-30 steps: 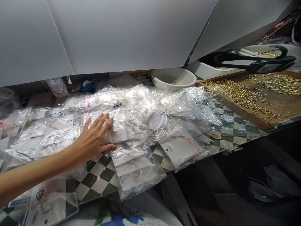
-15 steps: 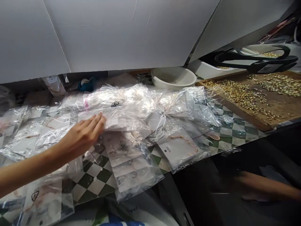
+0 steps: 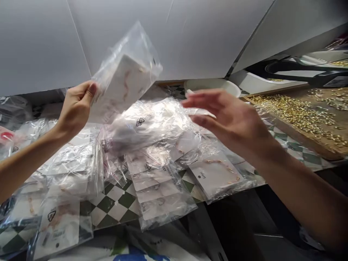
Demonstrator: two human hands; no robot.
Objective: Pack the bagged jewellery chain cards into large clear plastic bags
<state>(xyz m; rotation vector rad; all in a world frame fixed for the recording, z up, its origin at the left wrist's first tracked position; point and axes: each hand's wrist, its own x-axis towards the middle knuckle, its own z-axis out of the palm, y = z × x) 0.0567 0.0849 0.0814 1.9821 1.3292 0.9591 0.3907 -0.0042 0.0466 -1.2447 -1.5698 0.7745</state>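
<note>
Between thumb and fingers, my left hand (image 3: 77,105) pinches the lower left edge of a clear plastic bag (image 3: 127,76), raised above the pile and tilted. White cards with thin chain jewellery show through its film. My right hand (image 3: 225,119) is in the air to the right, thumb and fingers apart, with nothing between them. Below both hands lies a heap of shiny plastic bags (image 3: 152,123). Nearer the table edge are a bag of overlapping cards (image 3: 160,195) and a bagged card with a gold chain bracelet (image 3: 214,177).
More bagged cards (image 3: 58,228) cover the left side of the green-and-white checkered table (image 3: 114,203). At right, a wooden tray (image 3: 312,145) holds many small gold pieces, with black-handled scissors (image 3: 274,67) above it. A white bowl (image 3: 233,87) stands behind my right hand. A pale panel (image 3: 190,43) hangs over the back.
My left hand has gone from resting on the pile to holding a bag up, higher and leftward. My right hand has risen from the dark area at lower right to over the table.
</note>
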